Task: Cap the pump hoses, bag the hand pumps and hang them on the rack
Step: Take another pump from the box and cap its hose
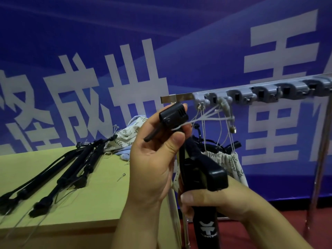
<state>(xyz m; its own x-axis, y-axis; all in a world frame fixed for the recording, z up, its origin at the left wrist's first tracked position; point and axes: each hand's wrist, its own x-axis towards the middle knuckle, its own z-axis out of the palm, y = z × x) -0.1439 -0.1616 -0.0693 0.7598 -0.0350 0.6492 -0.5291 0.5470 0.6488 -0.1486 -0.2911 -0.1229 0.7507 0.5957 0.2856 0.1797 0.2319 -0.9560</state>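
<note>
The left hand (154, 155) is holding the hose head (173, 115) up high, its grip closed around it with the thumb pressing from the front and a fingertip showing above the top edge. The head's little lever is sticking out down and to the left. The right hand (212, 200) is sitting lower and nearer the camera, its grip wrapped around the black barrel of the hand pump (206, 227), with the pump's handle block just above the knuckles.

So here is the relation that matters: the pump is running steeply upright, tilting slightly, from the right hand at the bottom toward the left hand at the top, and the hose end is lying directly above and a touch left of the barrel. The left hand is clearly the nearer one to that hose end. I'm judging this to be the capping step, though I cannot tell whether a cap is on yet.

The rack (260, 92) is running off to the right behind, just beyond the raised hose head, with one floral bag (226, 162) already hanging from its hooks by cords. On the table (100, 186) to the left, more pumps (75, 169) are lying in a fan, with loose bags (129, 139) heaped behind them.
</note>
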